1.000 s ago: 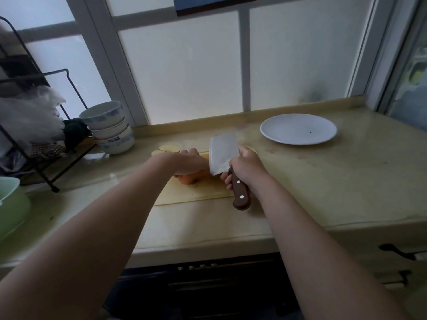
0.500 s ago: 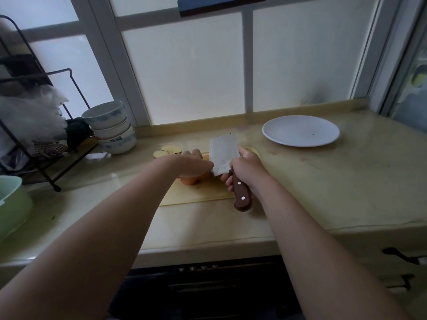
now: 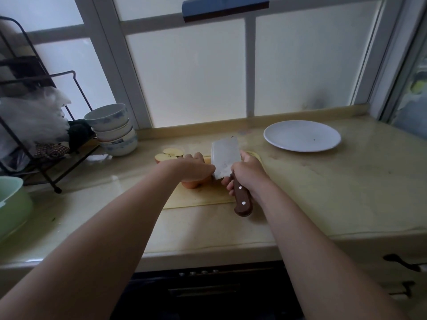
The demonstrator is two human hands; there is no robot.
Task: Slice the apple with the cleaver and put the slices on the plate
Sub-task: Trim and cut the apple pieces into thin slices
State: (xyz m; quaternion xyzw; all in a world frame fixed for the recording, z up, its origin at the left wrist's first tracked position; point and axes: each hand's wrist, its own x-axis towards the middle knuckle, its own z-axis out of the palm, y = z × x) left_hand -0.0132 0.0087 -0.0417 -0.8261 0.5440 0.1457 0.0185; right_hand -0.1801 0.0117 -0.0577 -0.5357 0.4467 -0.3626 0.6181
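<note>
my left hand (image 3: 196, 166) clamped on apple (image 3: 193, 184) mid-frame on board (image 3: 208, 197), right hand (image 3: 248, 175) gripping cleaver (image 3: 224, 159). blade barely moved over last second, so cut not started. two slices (image 3: 168, 154) upper left, plate (image 3: 302, 135) upper right bare.

Beige countertop (image 3: 323, 192) carries: cutting board (image 3: 196, 197) at centre; white plate (image 3: 302, 135) right of board; stacked bowls (image 3: 114, 130), wire rack (image 3: 34, 135), green basin (image 3: 11, 204) left of board.

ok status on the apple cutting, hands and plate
Left hand pinning apple piece on board. Right hand gripping cleaver, blade at the apple. Two slices behind; plate bare, path clear.
</note>
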